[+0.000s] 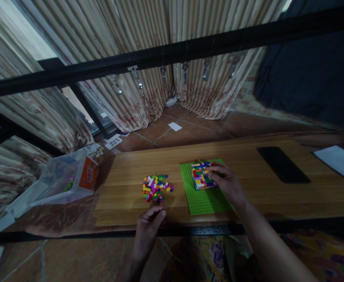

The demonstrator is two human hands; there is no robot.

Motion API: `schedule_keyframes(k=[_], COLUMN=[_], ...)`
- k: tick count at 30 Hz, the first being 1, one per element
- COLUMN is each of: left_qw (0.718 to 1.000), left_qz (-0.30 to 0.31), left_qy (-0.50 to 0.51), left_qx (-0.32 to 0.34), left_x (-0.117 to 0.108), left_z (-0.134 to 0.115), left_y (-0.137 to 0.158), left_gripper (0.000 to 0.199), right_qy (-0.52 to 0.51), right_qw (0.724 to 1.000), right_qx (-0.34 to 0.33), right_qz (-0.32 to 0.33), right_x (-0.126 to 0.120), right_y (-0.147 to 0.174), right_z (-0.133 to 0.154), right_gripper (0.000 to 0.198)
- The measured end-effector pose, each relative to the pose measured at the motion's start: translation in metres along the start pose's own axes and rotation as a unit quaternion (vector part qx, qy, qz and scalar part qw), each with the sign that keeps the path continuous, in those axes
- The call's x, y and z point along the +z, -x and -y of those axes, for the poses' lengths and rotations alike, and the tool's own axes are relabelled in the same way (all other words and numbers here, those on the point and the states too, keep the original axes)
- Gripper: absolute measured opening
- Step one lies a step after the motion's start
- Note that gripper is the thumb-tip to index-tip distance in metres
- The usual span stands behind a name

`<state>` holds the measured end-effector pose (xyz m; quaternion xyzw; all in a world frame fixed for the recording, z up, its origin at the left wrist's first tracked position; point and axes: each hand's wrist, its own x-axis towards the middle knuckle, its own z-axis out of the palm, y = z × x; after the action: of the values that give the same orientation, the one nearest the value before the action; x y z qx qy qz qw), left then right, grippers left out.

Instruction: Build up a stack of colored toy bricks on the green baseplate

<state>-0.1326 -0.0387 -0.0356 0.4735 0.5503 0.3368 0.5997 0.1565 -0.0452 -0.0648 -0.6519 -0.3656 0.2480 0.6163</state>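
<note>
On the wooden table lies a green baseplate [205, 201], bearing a block of multicoloured toy bricks [200, 177] built several bricks wide. My right hand [225, 181] reaches over the right side of this block, its fingertips on or just above the top bricks. Whether a brick sits between those fingers is hidden. To the left of the baseplate is a loose pile of small coloured bricks [154, 188]. My left hand [150, 221] hovers at the table's front edge below the pile, thumb and fingers pressed together. Anything in that pinch is too small to make out.
A clear plastic box [64, 178] with an orange label stands left of the table [121, 168], some bricks inside. A black flat panel [283, 164] and a white sheet [337, 162] lie at the right. A dark metal bar [160, 56] with hanging clips crosses beyond the table.
</note>
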Motion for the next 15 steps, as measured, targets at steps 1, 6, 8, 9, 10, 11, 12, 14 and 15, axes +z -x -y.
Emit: schedule_keyframes(k=[1, 6, 8, 9, 10, 11, 12, 14, 15], left_qw=[1.000, 1.000, 1.000, 1.000, 1.000, 1.000, 1.000, 1.000, 1.000], left_qz=[0.002, 0.006, 0.009, 0.008, 0.005, 0.000, -0.004, -0.005, -0.003], left_qy=[-0.004, -0.019, -0.019, -0.019, -0.019, -0.020, -0.022, -0.027, -0.028], left_qx=[0.000, 0.001, 0.002, 0.001, -0.001, -0.002, -0.003, -0.001, -0.001], left_x=[0.0001, 0.0009, 0.0015, 0.0018, 0.0021, 0.0023, 0.0024, 0.0025, 0.0025], left_z=[-0.0002, -0.0004, -0.0004, -0.0004, -0.0002, 0.0000, 0.0003, 0.0009, 0.0013], left_y=[-0.0003, -0.0015, -0.0016, -0.0015, -0.0014, -0.0013, -0.0012, -0.0010, -0.0009], left_gripper=[0.031, 0.031, 0.030, 0.029, 0.028, 0.028, 0.027, 0.027, 0.027], right_qy=[-0.010, -0.043, -0.052, -0.054, -0.056, -0.058, -0.061, -0.069, -0.073], right_qw=[1.000, 0.997, 0.996, 0.995, 0.994, 0.993, 0.992, 0.993, 0.993], right_qx=[0.007, 0.053, 0.071, 0.082, 0.092, 0.099, 0.101, 0.092, 0.084], right_qz=[-0.001, -0.020, -0.027, -0.030, -0.033, -0.035, -0.035, -0.040, -0.041], right_x=[0.0009, 0.0056, 0.0071, 0.0077, 0.0082, 0.0086, 0.0090, 0.0096, 0.0099], right_y=[0.0004, 0.0033, 0.0043, 0.0045, 0.0047, 0.0046, 0.0044, 0.0038, 0.0034], right_z=[0.0009, 0.0043, 0.0054, 0.0061, 0.0066, 0.0071, 0.0073, 0.0069, 0.0062], right_gripper=[0.019, 0.019, 0.019, 0.020, 0.020, 0.020, 0.020, 0.018, 0.017])
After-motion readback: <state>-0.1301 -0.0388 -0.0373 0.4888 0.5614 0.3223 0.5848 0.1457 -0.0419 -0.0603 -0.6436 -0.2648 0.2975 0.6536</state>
